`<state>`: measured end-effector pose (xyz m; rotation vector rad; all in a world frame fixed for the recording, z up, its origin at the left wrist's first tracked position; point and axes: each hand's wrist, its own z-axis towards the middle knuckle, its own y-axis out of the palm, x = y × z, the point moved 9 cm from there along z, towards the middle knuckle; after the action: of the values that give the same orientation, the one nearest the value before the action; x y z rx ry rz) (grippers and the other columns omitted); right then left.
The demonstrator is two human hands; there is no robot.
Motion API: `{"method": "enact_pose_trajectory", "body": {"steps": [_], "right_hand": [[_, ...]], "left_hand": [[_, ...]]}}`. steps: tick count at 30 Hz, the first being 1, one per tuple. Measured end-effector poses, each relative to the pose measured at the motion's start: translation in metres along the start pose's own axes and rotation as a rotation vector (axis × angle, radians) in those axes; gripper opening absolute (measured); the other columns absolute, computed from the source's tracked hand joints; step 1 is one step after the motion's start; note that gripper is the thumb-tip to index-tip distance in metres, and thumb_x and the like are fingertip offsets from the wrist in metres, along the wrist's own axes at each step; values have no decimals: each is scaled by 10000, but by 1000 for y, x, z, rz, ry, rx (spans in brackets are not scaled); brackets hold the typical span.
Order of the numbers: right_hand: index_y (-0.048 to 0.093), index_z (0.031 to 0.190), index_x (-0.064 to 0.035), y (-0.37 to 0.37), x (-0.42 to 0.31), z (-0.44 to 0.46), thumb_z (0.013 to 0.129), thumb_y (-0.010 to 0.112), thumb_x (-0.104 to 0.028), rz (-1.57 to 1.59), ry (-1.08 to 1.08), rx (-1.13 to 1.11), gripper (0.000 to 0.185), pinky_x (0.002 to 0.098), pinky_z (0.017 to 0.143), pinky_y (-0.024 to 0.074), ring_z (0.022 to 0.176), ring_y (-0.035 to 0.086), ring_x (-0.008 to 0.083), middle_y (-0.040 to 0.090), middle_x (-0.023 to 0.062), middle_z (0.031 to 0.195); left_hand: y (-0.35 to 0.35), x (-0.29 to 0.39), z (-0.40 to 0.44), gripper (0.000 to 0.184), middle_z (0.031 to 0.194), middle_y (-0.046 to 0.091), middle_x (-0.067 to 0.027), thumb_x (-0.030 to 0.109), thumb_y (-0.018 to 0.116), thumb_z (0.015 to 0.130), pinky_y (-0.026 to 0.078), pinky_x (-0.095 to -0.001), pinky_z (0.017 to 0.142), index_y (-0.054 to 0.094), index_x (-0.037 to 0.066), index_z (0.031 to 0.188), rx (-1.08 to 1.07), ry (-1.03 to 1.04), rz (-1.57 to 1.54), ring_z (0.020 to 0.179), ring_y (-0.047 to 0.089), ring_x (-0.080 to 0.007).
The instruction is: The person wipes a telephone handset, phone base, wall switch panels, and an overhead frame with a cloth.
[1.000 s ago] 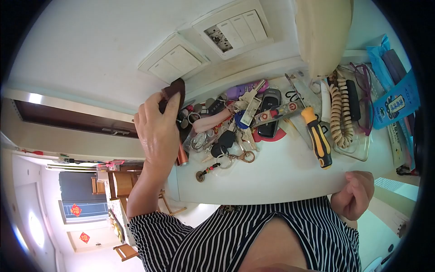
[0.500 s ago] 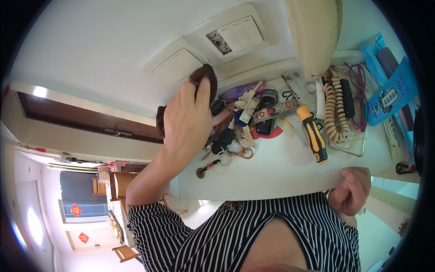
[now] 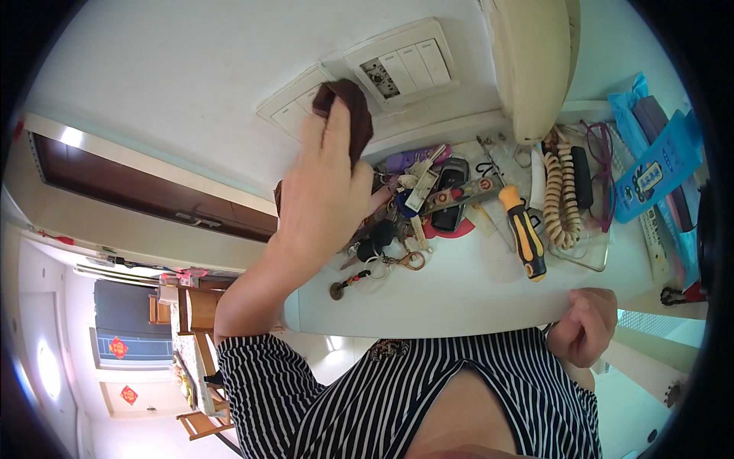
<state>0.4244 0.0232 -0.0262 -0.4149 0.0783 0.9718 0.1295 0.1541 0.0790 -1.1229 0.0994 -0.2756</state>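
My left hand [image 3: 317, 195] is closed on a dark brown cloth [image 3: 353, 115], pressing it against the left wall switch panel [image 3: 294, 107]. More brown cloth shows at the hand's left side. To the right is a second switch panel [image 3: 409, 65], with one section uncovered and its inner parts exposed. At the shelf's front edge, my right hand [image 3: 586, 327] is loosely curled, with nothing visible in it. Below and right of my left hand lie a bunch of keys [image 3: 382, 233], a black car key fob [image 3: 451, 195] and a screwdriver [image 3: 524, 233] with a yellow and black handle.
On the white shelf [image 3: 459, 298] lie a coiled cord [image 3: 564, 206], purple glasses [image 3: 604, 180] and a blue packet [image 3: 659, 172]. A cream wall handset [image 3: 531, 69] hangs above. A dining table and chairs [image 3: 200, 310] stand in the room at left.
My left hand has moved slightly up and right with the cloth across the left switch panel, and its fingers have straightened. My right hand stays curled at the shelf edge. The view has shifted slightly.
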Motion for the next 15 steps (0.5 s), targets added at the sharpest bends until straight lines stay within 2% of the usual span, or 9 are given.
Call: {"method": "enact_pose_trajectory", "body": {"steps": [3,6,8,9,12,15], "right_hand": [[528,1179,-19,0,0,0,750,534,84,4,-6,13,441,374,534,477,610,589,253,641,155,911],[536,1168,-16,-1,1,-3,764,537,75,18,-23,32,414,365,522,463,606,589,247,640,154,903],[540,1162,-16,0,2,-3,779,542,66,28,-36,43,392,359,516,454,607,590,244,640,155,899],[542,1157,-17,0,2,-2,794,547,52,37,-33,54,369,355,512,445,602,590,241,640,154,888],[547,1148,-19,1,3,-4,829,547,21,37,-32,93,322,350,507,434,587,588,236,639,151,866],[549,1142,-19,0,3,-5,853,536,0,16,-44,116,290,348,505,430,570,582,230,636,146,845]], "left_hand": [[-11,0,6,656,1253,502,-258,66,580,858,532,-530,762,389,-12,1480,61,14,6,907,618,-467],[-17,-4,4,627,1255,503,-258,48,593,847,536,-526,782,448,19,1457,106,21,20,935,625,-464],[-26,-14,-1,589,1235,511,-238,20,614,830,540,-504,805,532,69,1411,175,22,179,968,633,-442],[-36,-23,-3,538,1197,526,-207,-12,637,814,543,-485,809,626,124,1335,260,-41,233,985,637,-408],[-47,-37,-13,460,1151,548,-163,-53,639,809,533,-459,828,720,153,1212,367,3,431,981,623,-355],[-43,-52,-27,446,1132,566,-142,-64,640,806,512,-444,847,734,147,1188,334,53,570,994,614,-339]]}}
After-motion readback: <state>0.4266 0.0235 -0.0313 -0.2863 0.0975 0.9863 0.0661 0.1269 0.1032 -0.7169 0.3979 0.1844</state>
